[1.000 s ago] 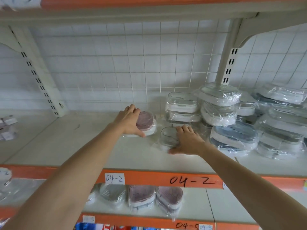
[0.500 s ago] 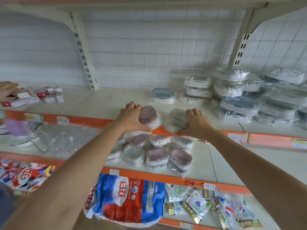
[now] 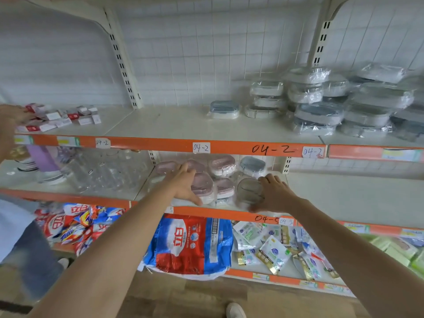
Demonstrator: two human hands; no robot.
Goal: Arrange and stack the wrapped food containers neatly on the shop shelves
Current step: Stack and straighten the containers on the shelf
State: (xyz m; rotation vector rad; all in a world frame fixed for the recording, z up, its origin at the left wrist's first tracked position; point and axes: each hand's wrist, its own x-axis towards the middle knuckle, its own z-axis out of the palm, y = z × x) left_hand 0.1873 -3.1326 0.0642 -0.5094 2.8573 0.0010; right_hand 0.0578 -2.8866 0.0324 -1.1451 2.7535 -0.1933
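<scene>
**shelfnoob:** So did both tubs make it down from the upper shelf (image 3: 160, 125)? Half a second back they were being carried past its orange edge.

**stockguy_04:** Yep. Both are now on the middle shelf (image 3: 332, 196), with the cluster of wrapped containers (image 3: 221, 167) around the view's centre. The left hand (image 3: 183, 187) has its fingers spread wide over the pink-lidded container (image 3: 203, 188), which sits at about 3 o'clock from that hand. Looks more like resting or pressing than a real grip. The right hand (image 3: 274, 193) is splayed too, and the clear-lidded container (image 3: 249, 192) is touching it at its 9 o'clock.

**shelfnoob:** Are they stacked or just parked?

**stockguy_04:** Can't tell for sure, the wrap is glary. The pink one seems to sit at the front edge, just beside another pink tub (image 3: 223, 188). A second ago both hands were up on the top level, so I'd guess this is the set-down, with release next.

**shelfnoob:** And the rest?

**stockguy_04:** A blue-lidded container (image 3: 223, 109) sits alone up top at 12 o'clock, and the messy wrapped pile (image 3: 321, 104) at 2 o'clock is untouched. Plenty left to do.
</scene>
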